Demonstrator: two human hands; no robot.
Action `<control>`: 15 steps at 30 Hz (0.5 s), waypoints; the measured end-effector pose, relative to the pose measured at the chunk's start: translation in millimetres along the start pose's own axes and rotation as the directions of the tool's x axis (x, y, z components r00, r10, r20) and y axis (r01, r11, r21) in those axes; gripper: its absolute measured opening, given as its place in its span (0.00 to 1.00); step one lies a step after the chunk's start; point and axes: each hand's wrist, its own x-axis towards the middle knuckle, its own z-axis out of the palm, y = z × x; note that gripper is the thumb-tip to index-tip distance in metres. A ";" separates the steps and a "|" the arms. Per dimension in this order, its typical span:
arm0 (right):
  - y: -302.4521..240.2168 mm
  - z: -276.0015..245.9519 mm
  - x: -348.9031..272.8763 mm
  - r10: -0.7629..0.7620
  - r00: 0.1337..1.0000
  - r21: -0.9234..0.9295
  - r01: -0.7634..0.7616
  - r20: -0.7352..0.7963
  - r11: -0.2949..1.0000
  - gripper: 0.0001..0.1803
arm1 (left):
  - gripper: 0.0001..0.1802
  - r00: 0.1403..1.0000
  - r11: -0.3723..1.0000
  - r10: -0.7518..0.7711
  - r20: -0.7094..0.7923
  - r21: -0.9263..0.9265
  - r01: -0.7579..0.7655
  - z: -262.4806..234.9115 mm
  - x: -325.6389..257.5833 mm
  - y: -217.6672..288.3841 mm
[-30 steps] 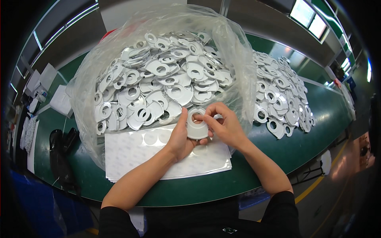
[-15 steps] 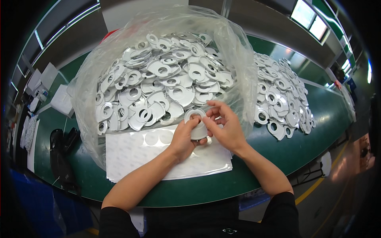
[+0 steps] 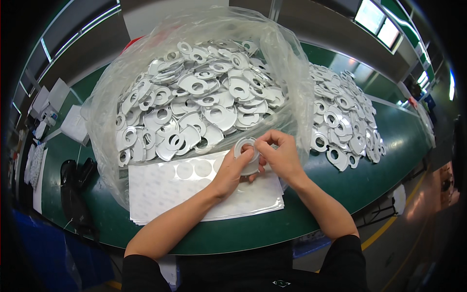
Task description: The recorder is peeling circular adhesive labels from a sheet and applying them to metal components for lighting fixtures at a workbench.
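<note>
Barely any shift since a second ago: both hands stay on the same ring piece, which I now see lifted slightly and tilted toward the bag.

Surface: green counter [image 3: 340, 194] with a curved front edge, in a workshop room; ceiling light panels [image 3: 379, 24] at top right, yellow floor line [image 3: 384, 228] lower right. Small white boxes [image 3: 58, 97] and a black tool [image 3: 73, 185] sit at the far left of the counter.

Containers: big clear plastic bag [image 3: 287, 73], mouth open toward me, heaped with flat silver-white ring pieces [image 3: 194, 97]. Second loose pile of the same rings [image 3: 345, 121] lies bare on the counter to the right of the bag. Stack of white sheets carrying round stickers [image 3: 185, 190] lies just in front of the bag, partly under its edge.

Left hand [image 3: 232, 171] grip: clenched on the single ring [image 3: 245, 153], thumb over its face. Right hand [image 3: 282, 158] grip: fingertips pinching the same ring's upper edge. Ring is held above the sheet stack, just beside the bag's front wall.
</note>
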 end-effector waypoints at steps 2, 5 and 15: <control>-0.6 0.9 -0.4 0.015 1.000 -0.025 -0.015 -0.006 1.000 0.09 | 0.29 0.996 0.995 0.050 0.067 0.085 -0.056 -0.4 -0.1 -0.7; -2.9 5.2 -3.7 -0.044 0.998 -0.091 0.040 -0.041 0.995 0.13 | 0.41 0.986 0.997 -0.054 0.158 -0.045 0.062 -9.8 1.0 -5.7; -12.6 6.8 -9.6 -0.329 0.944 -0.777 0.202 -0.007 0.597 0.25 | 0.41 0.996 0.986 -0.093 0.006 -0.136 0.093 -1.4 -0.5 -4.2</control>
